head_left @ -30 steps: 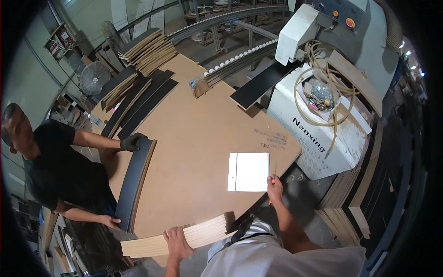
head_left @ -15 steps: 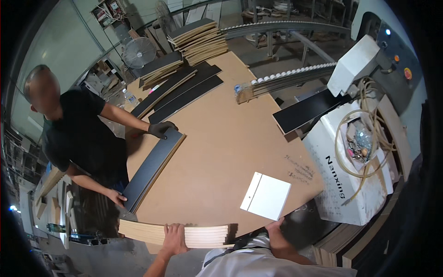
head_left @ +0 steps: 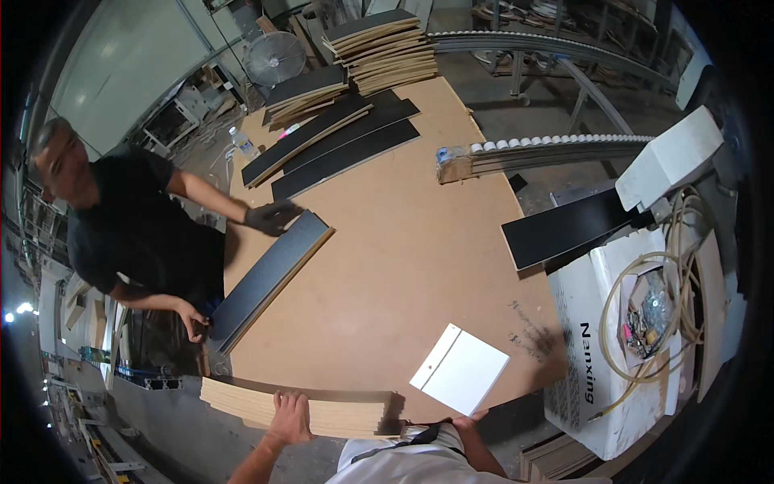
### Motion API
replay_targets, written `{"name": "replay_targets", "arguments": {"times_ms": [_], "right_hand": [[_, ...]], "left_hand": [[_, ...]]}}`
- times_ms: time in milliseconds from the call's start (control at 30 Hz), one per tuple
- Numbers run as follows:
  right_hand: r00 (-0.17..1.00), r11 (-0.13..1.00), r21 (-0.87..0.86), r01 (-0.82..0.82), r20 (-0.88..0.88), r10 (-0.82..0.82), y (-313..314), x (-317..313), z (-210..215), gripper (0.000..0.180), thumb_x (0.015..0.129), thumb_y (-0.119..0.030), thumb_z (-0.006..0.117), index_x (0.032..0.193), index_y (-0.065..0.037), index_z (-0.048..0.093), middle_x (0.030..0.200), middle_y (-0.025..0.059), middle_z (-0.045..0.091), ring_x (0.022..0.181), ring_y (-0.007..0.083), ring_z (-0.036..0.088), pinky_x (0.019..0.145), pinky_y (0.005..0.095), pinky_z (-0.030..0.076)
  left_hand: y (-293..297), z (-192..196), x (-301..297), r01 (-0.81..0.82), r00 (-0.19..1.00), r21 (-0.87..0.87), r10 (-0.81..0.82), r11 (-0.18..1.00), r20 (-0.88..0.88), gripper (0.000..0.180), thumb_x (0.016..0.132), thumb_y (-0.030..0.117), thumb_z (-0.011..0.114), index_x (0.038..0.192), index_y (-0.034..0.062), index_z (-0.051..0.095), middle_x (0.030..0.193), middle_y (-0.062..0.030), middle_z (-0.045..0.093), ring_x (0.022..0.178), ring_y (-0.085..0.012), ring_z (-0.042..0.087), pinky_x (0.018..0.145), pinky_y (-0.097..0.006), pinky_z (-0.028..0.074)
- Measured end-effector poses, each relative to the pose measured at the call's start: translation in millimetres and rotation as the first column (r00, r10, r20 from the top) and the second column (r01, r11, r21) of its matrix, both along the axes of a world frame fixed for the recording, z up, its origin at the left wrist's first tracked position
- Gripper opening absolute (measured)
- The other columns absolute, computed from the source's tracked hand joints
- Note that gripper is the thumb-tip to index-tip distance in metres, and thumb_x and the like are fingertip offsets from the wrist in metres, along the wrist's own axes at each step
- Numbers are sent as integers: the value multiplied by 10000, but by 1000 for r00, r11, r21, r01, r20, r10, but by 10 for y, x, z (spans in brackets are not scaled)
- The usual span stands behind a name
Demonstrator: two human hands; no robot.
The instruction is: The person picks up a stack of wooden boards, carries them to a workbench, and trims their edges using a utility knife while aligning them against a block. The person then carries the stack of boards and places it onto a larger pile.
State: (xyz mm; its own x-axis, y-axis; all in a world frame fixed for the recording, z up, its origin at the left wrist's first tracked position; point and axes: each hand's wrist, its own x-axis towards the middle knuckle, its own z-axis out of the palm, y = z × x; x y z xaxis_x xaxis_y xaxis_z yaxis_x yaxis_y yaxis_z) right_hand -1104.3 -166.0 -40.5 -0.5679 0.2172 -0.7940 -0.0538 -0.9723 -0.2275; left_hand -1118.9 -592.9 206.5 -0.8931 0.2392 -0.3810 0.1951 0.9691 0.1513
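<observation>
At the table's near edge stands a stack of boards [head_left: 339, 410] with pale wood edges facing up. My left hand [head_left: 290, 418] grips it, fingers curled over the top edges. My right hand [head_left: 469, 421] is by the table's near edge, just below a white square panel [head_left: 461, 369] with a groove along one side. Its fingers are mostly hidden, so a grip cannot be made out. Farther left, a small stack of dark-faced boards [head_left: 270, 276] lies aslant on the brown tabletop [head_left: 387, 266], beside a co-worker's gloved hand [head_left: 272, 218] and bare hand [head_left: 192, 319].
Dark boards [head_left: 347, 161] and taller board stacks [head_left: 383, 56] fill the table's far end, near a water bottle [head_left: 240, 142]. A roller conveyor [head_left: 556, 145] juts in at the right. A dark panel [head_left: 568, 230] and a white carton [head_left: 592, 371] with coiled hose stand right.
The co-worker's hands have come away from the dark board stack. My left hand keeps its hold on the pale-edged boards. The whole view has shifted a little.
</observation>
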Motion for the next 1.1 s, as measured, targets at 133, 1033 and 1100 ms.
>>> {"name": "replay_targets", "arguments": {"times_ms": [133,1033,1100], "right_hand": [[997,997,44,-70,46,68,220,42,-100,481,949,-522,377,1128,-131,593,982,28,664,741,243,638,551,375,524],[804,254,780,-571,594,-17,1094,-126,1220,379,889,-368,646,749,-26,557,569,61,490,435,233,484,439,418,457],[798,13,798,-603,603,-26,927,-291,1169,365,880,-340,665,847,12,571,668,112,561,536,256,540,535,411,486]], "left_hand": [[130,39,83,-40,999,40,40,998,-18,952,517,422,820,1248,-19,400,1269,-206,454,1216,-381,410,1068,-648,188],[210,124,61,37,988,147,-14,988,-151,903,624,503,751,1284,-22,429,1288,-217,480,1260,-367,419,1062,-605,228],[205,75,59,29,976,158,6,987,-217,941,585,561,764,1272,1,446,1243,-197,503,1222,-346,451,1042,-562,247]]}}
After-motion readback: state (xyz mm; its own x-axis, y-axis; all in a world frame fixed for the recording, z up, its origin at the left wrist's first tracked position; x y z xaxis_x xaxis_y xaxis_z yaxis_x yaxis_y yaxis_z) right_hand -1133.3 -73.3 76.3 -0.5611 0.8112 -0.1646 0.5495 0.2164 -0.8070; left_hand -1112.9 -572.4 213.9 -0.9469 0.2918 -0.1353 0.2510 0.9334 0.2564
